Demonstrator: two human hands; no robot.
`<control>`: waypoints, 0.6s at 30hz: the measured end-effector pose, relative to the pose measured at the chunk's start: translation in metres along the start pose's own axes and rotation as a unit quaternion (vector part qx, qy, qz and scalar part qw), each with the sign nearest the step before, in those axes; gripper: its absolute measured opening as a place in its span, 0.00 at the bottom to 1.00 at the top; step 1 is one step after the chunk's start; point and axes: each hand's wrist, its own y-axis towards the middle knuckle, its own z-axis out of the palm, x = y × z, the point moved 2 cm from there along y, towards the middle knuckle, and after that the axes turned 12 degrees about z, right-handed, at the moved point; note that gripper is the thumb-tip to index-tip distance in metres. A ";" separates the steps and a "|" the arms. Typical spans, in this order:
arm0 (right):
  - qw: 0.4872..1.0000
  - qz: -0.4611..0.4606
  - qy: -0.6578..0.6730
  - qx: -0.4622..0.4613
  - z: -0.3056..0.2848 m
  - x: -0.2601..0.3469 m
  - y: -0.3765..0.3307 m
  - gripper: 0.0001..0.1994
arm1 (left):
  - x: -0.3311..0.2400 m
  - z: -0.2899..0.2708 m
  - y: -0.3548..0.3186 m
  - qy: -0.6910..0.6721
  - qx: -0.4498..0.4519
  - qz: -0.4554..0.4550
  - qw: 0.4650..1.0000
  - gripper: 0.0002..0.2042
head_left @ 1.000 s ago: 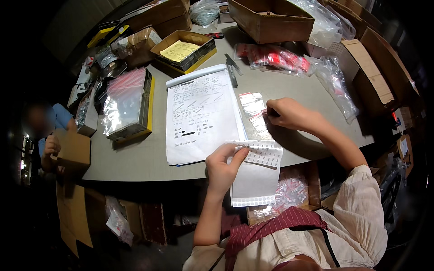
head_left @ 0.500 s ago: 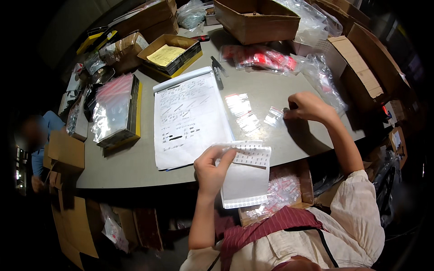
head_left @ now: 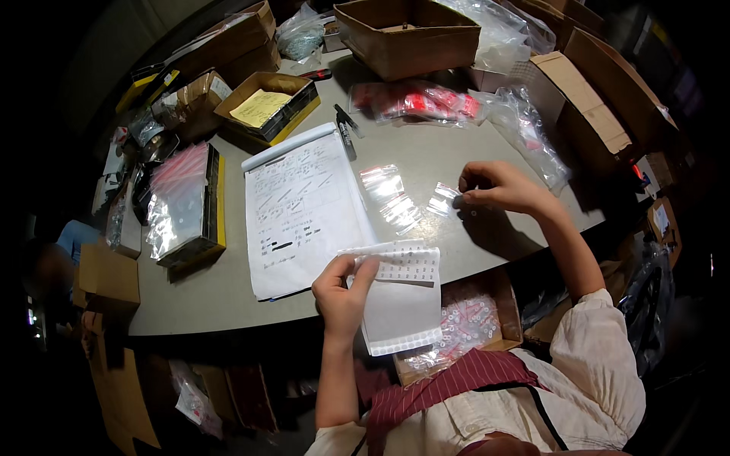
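My left hand (head_left: 342, 295) grips a stack of white label sheets (head_left: 401, 310) between thumb and fingers, over the table's near edge. Rows of small round printed stickers line its folded-over top part, and more dots run along the bottom. My right hand (head_left: 503, 187) is bent over the tabletop, thumb and fingertips pinched at the edge of a few small clear zip bags (head_left: 442, 200). Whatever lies between those fingertips is too small to make out. To the left, an overlapping row of more small zip bags (head_left: 390, 196) lies flat, shining under the light.
A handwritten pad (head_left: 308, 205) lies left of the bags, with black markers (head_left: 346, 135) beside it. Left stands a box of larger zip bags (head_left: 182, 201). Red-marked plastic packs (head_left: 418, 102) and cardboard boxes line the back. Below the edge, an open box (head_left: 511, 304) holds many small bags.
The whole view has shifted a little, moving the table leftward. My right hand's fingers have loosened slightly beside the small bags. My left hand still holds the label sheets.
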 end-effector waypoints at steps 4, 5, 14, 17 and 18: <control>0.998 -0.043 -0.027 -0.049 0.022 -0.005 0.015 0.09 | 0.005 -0.002 -0.003 -0.016 -0.011 0.013 1.000 0.07; 0.985 -0.108 -0.098 -0.089 0.026 -0.004 0.015 0.09 | 0.005 -0.002 -0.004 -0.017 -0.012 0.016 1.000 0.07; 0.961 -0.023 -0.254 -0.111 0.020 -0.001 0.000 0.16 | 0.005 -0.002 -0.003 0.001 0.003 0.019 1.000 0.07; 0.983 -0.043 -0.158 -0.078 0.012 0.002 0.006 0.18 | 0.003 -0.002 -0.001 0.008 0.020 0.004 1.000 0.06; 0.989 -0.062 -0.107 -0.077 0.011 0.001 0.008 0.19 | 0.002 -0.002 0.000 0.009 0.026 -0.006 1.000 0.06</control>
